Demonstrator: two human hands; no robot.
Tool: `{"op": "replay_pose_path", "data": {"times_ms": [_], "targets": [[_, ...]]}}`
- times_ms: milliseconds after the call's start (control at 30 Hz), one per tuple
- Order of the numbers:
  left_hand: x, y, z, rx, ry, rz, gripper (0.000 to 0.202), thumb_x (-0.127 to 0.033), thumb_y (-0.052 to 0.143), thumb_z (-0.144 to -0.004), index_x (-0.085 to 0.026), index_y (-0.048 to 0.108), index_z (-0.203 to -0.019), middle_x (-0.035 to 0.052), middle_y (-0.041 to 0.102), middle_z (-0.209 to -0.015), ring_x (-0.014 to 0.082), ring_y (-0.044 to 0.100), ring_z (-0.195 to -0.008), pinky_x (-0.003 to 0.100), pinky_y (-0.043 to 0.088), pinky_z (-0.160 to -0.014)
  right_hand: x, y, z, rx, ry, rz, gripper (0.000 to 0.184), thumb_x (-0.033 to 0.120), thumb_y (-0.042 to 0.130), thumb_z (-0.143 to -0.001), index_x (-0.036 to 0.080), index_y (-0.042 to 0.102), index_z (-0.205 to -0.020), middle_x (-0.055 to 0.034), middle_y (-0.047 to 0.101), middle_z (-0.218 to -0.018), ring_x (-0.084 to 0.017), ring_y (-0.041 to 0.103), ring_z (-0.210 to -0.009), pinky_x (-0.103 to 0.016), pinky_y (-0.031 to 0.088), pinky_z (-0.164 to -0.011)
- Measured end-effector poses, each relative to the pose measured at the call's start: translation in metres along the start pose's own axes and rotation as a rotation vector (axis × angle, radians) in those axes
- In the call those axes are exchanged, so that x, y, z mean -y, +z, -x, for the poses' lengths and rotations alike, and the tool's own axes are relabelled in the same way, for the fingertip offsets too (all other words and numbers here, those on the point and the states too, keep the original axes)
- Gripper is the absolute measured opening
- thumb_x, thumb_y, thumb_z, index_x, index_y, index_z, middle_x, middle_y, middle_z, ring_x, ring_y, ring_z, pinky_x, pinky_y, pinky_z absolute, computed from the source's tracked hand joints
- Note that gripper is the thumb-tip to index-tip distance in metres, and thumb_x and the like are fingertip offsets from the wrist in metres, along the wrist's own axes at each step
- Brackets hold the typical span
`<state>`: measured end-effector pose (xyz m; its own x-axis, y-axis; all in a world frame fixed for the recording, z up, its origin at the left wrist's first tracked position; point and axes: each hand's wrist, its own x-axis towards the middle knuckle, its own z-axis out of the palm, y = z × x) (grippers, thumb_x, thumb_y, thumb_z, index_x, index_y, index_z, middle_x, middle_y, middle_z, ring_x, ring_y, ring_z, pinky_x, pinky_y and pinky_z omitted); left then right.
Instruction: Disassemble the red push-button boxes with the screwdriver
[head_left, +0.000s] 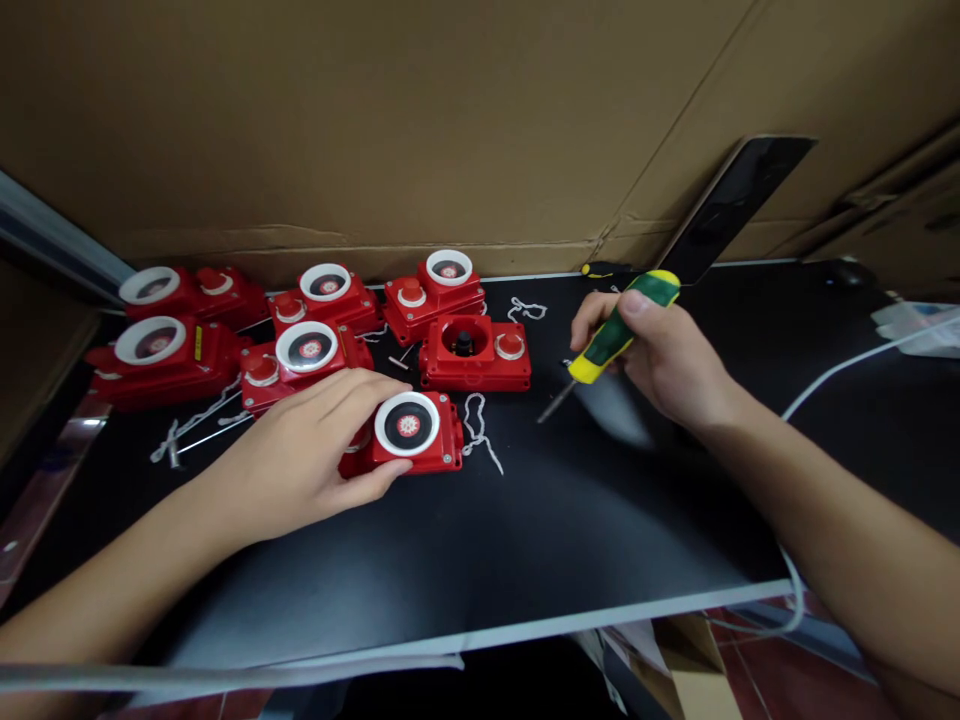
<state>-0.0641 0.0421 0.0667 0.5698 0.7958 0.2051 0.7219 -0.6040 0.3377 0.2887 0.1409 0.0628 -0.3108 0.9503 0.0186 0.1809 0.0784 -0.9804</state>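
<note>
My left hand (322, 450) grips a red box with a white ring and dark round face (450, 440) resting on the black table; fingers lie over its far side, the thumb along its near side. In my right hand (667, 350) is a screwdriver (600, 345) with a green and yellow handle, its tip pointing down and left, apart from the box. Just behind the held box sits another red box (472, 375) whose round opening has no white ring and shows a black part inside. A white cord loop (476, 430) lies beside the held box.
Several more red boxes (307, 365) with white rings stand at the back left. A second screwdriver (607, 270) lies by the cardboard wall (450, 120). A dark flat panel (742, 205) leans there. A white cable (847, 365) runs along the right.
</note>
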Motion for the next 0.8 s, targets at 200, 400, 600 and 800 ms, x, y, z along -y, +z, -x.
{"op": "replay_pose_path", "data": {"times_ms": [200, 400, 600, 800], "targets": [[-0.003, 0.001, 0.000, -0.052, 0.013, -0.048, 0.038, -0.034, 0.064, -0.098, -0.018, 0.060, -0.132, 0.0129, 0.077, -0.121, 0.0310, 0.079, -0.105, 0.044, 0.065, -0.095, 0.004, 0.012, 0.007, 0.110, 0.009, -0.122, 0.065, 0.083, 0.076, -0.085, 0.025, 0.055, -0.064, -0.0008, 0.054, -0.069, -0.018, 0.057, -0.058, -0.033, 0.047, -0.052], [0.007, 0.008, 0.010, -0.177, 0.005, -0.026, 0.053, -0.034, 0.063, -0.092, -0.026, 0.051, -0.143, 0.0141, 0.073, -0.135, 0.0344, 0.076, -0.118, 0.049, 0.067, -0.099, 0.011, 0.025, 0.024, 0.349, -0.182, 0.328, 0.025, 0.045, 0.085, -0.096, 0.023, 0.079, -0.106, -0.0064, 0.081, -0.107, -0.022, 0.077, -0.089, -0.035, 0.061, -0.080], [0.007, 0.013, 0.011, -0.271, 0.055, 0.053, 0.065, -0.032, 0.069, -0.088, -0.027, 0.048, -0.149, 0.0153, 0.073, -0.140, 0.0373, 0.074, -0.124, 0.056, 0.066, -0.105, -0.010, 0.059, 0.044, 0.386, -0.347, 0.452, 0.026, 0.039, 0.093, -0.092, 0.020, 0.075, -0.098, -0.0065, 0.077, -0.102, -0.021, 0.073, -0.088, -0.032, 0.058, -0.082], [0.007, 0.014, 0.011, -0.235, 0.063, 0.020, 0.062, -0.035, 0.069, -0.090, -0.027, 0.050, -0.148, 0.0146, 0.073, -0.138, 0.0363, 0.075, -0.124, 0.054, 0.069, -0.102, 0.003, 0.053, 0.043, 0.326, -0.258, 0.382, 0.025, 0.039, 0.080, -0.101, 0.022, 0.072, -0.085, -0.0022, 0.075, -0.085, -0.018, 0.068, -0.074, -0.031, 0.051, -0.069]]}}
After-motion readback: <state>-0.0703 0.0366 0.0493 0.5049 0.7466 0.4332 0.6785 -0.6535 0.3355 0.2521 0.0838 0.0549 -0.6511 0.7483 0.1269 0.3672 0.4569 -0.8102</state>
